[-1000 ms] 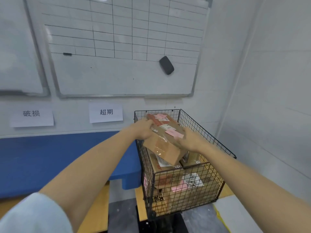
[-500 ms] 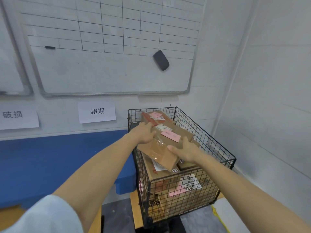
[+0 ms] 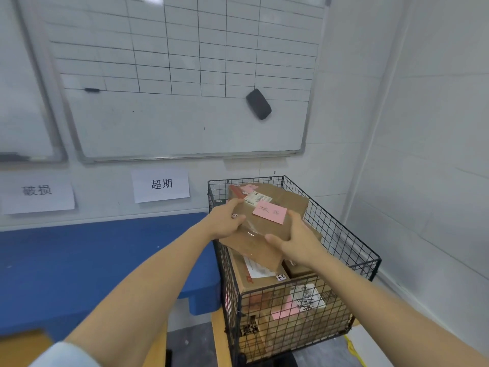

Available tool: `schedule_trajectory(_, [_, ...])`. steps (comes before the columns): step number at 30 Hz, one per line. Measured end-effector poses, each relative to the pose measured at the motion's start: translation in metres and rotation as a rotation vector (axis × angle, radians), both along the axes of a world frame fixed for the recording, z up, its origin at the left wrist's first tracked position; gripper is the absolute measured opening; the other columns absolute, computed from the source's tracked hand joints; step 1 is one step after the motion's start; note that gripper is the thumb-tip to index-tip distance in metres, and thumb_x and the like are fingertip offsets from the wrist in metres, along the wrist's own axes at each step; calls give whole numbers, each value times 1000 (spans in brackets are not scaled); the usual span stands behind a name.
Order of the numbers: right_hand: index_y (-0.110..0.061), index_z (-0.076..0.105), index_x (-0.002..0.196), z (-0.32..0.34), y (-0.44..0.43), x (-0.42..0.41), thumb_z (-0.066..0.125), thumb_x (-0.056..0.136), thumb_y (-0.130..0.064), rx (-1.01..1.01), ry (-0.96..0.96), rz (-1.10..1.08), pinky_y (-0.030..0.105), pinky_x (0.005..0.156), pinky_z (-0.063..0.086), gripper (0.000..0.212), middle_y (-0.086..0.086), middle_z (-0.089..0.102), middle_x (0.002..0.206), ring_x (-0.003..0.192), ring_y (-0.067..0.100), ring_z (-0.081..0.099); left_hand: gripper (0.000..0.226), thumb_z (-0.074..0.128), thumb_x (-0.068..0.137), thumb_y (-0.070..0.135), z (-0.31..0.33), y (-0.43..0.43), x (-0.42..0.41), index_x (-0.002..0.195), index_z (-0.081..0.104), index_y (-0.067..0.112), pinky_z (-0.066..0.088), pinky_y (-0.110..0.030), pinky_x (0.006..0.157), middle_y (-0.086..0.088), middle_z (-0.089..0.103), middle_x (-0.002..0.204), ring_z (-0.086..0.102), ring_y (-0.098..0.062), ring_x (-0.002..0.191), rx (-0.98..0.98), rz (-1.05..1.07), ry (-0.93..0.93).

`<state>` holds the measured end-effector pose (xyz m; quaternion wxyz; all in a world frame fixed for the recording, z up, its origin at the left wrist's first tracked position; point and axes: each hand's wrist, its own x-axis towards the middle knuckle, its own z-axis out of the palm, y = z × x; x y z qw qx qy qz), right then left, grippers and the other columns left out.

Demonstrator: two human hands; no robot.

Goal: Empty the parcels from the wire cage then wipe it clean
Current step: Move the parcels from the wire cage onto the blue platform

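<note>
While both hands, left hand (image 3: 227, 221) and right hand (image 3: 296, 242), grip the top parcel (image 3: 260, 229), lifting level clears the cage (image 3: 344, 250) rim best.

Single head cam, wide-angle, looking forward and down along both forearms at the wire cage (image 3: 328, 234), close range, whiteboard (image 3: 185, 75) on wall behind cage.

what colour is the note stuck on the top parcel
Pink, with dark handwriting; the head view shows the note on the brown parcel clearly.
</note>
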<state>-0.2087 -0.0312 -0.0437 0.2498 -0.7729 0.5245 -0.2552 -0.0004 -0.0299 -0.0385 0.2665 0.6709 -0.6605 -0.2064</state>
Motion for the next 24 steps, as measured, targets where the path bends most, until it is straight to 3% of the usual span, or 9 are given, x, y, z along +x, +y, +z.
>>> schedule_trajectory(3, [-16,16,147,10,7,4,64,88,-42,-69,4,28,30,83,47,80,6,56,131,109,24,59,52,45,99,28,9,19,1,147,28,27,39,-26,87,-5,49,139,51,-19,115,-67,34,31])
schedule_trajectory(6, [-16,15,147,17,16,10,61,91,-38,-122,24,68,29,78,47,76,10,60,127,89,19,63,56,45,99,22,20,41,2,149,21,31,35,-24,85,0,49,138,50,-20,115,-140,52,54])
schedule_trajectory(9, [-18,11,149,22,25,20,60,91,-41,-172,84,99,35,88,51,79,10,55,131,105,24,61,66,47,98,16,27,65,5,150,12,34,37,-24,85,-6,54,134,54,-20,105,-187,75,129])
schedule_trajectory(14, [-25,6,150,32,35,38,57,91,-42,-234,119,178,43,92,51,80,14,52,131,110,27,57,60,43,99,18,29,95,14,149,14,34,41,-28,90,-4,44,138,49,-16,109,-213,170,130])
schedule_trajectory(18, [-14,7,151,40,42,58,53,93,-45,-219,152,240,40,97,48,80,16,44,138,119,28,51,50,37,102,26,35,117,24,148,19,32,43,-24,64,-5,36,121,47,-14,86,-175,252,34])
schedule_trajectory(21, [-9,13,150,40,50,80,52,93,-47,-225,159,286,42,99,46,79,16,41,139,122,30,48,48,35,102,27,35,136,41,148,21,25,44,-28,80,-10,35,128,47,-21,94,-157,328,-14])
schedule_trajectory(24, [-9,14,150,37,61,106,52,93,-49,-224,166,338,40,99,46,80,15,42,138,122,29,48,48,35,102,26,31,157,63,148,21,22,41,-27,83,-10,35,130,47,-22,96,-136,390,-34])
